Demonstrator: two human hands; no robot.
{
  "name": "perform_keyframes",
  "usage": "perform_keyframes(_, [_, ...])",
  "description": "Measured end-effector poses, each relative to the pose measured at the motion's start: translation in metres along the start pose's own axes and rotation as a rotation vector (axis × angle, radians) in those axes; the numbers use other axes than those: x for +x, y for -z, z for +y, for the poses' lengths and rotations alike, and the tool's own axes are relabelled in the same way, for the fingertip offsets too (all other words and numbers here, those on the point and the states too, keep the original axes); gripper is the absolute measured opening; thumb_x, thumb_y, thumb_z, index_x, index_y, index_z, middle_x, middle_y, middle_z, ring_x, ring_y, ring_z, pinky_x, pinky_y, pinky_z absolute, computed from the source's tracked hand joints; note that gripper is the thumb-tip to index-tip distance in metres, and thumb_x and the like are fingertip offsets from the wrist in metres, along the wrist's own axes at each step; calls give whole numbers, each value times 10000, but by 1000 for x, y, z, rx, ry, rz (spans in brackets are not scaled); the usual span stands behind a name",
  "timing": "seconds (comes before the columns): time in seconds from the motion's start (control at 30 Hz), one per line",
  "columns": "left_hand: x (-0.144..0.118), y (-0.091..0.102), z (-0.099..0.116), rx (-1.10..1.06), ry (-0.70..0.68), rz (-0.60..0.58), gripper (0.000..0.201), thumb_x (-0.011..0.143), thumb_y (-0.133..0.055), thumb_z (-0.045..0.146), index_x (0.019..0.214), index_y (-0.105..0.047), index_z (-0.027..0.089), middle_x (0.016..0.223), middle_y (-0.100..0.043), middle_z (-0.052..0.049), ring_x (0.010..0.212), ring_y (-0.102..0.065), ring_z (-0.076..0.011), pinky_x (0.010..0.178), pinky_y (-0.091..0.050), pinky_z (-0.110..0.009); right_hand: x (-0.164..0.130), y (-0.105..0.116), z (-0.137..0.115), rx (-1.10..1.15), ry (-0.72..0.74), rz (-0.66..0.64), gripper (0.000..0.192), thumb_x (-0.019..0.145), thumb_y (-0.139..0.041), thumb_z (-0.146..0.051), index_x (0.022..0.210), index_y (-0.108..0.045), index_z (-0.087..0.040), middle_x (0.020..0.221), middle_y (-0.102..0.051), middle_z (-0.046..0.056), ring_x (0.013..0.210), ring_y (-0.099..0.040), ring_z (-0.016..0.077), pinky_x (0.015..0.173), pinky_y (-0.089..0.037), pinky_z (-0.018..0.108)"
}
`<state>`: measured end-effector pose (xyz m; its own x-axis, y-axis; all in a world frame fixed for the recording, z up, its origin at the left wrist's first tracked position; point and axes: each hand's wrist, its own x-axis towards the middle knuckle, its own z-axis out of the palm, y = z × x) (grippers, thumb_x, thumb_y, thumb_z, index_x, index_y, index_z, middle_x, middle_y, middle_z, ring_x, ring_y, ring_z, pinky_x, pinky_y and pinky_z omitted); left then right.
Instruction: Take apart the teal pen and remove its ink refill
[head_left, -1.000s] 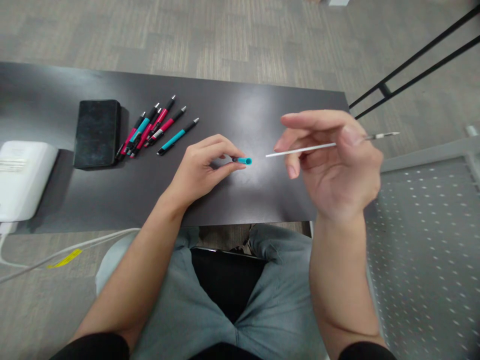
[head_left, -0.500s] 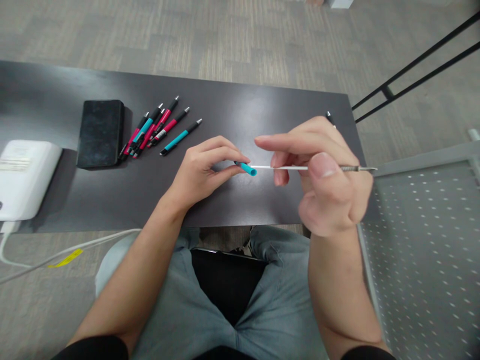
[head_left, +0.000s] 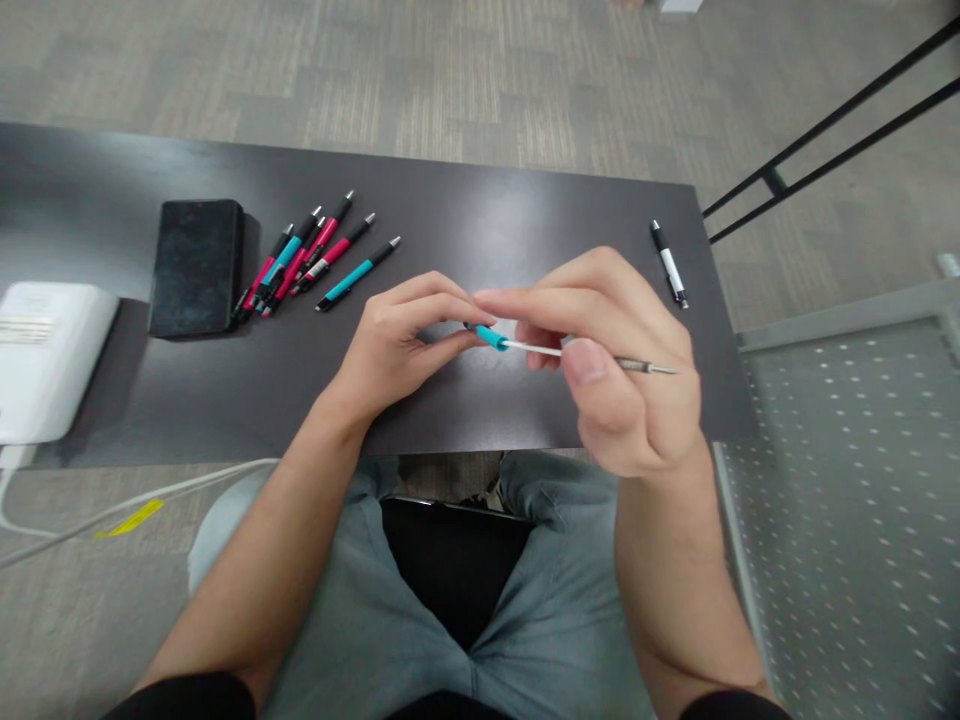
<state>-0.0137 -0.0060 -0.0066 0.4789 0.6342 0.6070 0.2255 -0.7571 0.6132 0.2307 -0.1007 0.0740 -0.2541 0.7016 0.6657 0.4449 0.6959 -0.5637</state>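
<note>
Dark tabletop point(head_left: 225, 390) at frame centre lay under both hands: the left hand point(head_left: 397, 345) pinched a teal barrel point(head_left: 491, 337), its mouth facing right, where the right hand point(head_left: 622, 370) gripped a refill point(head_left: 536, 347) lined up along it.

You had no readable text in view. White device point(head_left: 45, 355) at left tabletop point(head_left: 480, 215) edge carried label patch, lines too blurred to read. Yellow tag point(head_left: 129, 518) on white cable point(head_left: 195, 482) showed no legible marks. Pens point(head_left: 311, 255) beside black case point(head_left: 195, 265) bore small white print bands, too small to make out.
</note>
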Motion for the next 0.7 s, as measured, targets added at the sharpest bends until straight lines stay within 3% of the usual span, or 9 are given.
perform_keyframes(0.07, [0, 1, 4, 3, -5, 0, 325, 1320, -770, 534, 1241, -976, 295, 1094, -890, -53, 977, -817, -206, 951, -735, -383, 1, -1, 7, 19, 93, -58, 566, 1370, -349, -390, 1764, -756, -383, 1377, -767, 68, 1247, -824, 246, 1107, -778, 422])
perform_keyframes(0.17, [0, 1, 7, -23, -67, 55, 278, 1306, -782, 460, 1235, -976, 275, 1114, -915, -46, 935, -806, -197, 920, -733, -365, 0, -2, 8, -62, 96, -144, 544, 1367, -383, -318, 1825, -675, -340, 1452, -736, 92, 1282, -779, 257, 1083, -763, 428])
perform_keyframes(0.33, [1, -2, 5, -5, -25, 62, 404, 1301, -781, 635, 1179, -978, 305, 1106, -906, -54, 939, -797, -223, 920, -740, -408, -3, -3, 6, -171, 45, -174, 590, 1377, -392, -294, 1925, -584, -393, 1512, -758, 101, 1286, -784, 282, 1113, -758, 466])
perform_keyframes(0.43, [1, -3, 4, -82, -97, 91, 283, 1297, -844, 561, 1253, -986, 320, 1153, -921, -48, 1007, -852, -220, 934, -742, -402, -2, -3, 5, -159, 75, -161, 579, 1395, -480, -403, 1968, -544, -351, 1492, -756, 101, 1265, -776, 276, 1053, -760, 427])
perform_keyframes(0.5, [1, -3, 2, -119, -116, 99, 173, 1285, -876, 483, 1284, -986, 349, 1165, -927, -38, 1029, -871, -221, 922, -743, -405, 0, -1, 4, -144, 37, -184, 602, 1377, -542, -361, 1979, -530, -341, 1490, -740, 100, 1248, -773, 265, 1026, -760, 406])
perform_keyframes(0.6, [-1, -2, -3, -117, -61, 66, 164, 1249, -922, 539, 1264, -989, 390, 1136, -909, -41, 1021, -857, -251, 929, -746, -452, 2, 5, 1, -80, 19, -144, 575, 1376, -535, -347, 1946, -584, -287, 1468, -750, 115, 1230, -784, 262, 973, -780, 394])
perform_keyframes(0.7, [-1, -2, -6, -113, -26, 48, 291, 1215, -950, 666, 1226, -985, 378, 1088, -887, -45, 956, -824, -256, 911, -734, -469, 5, 14, -3, -16, 69, -88, 527, 1295, -825, -480, 1777, -744, -284, 1229, -830, 72, 1105, -799, 271, 930, -810, 406])
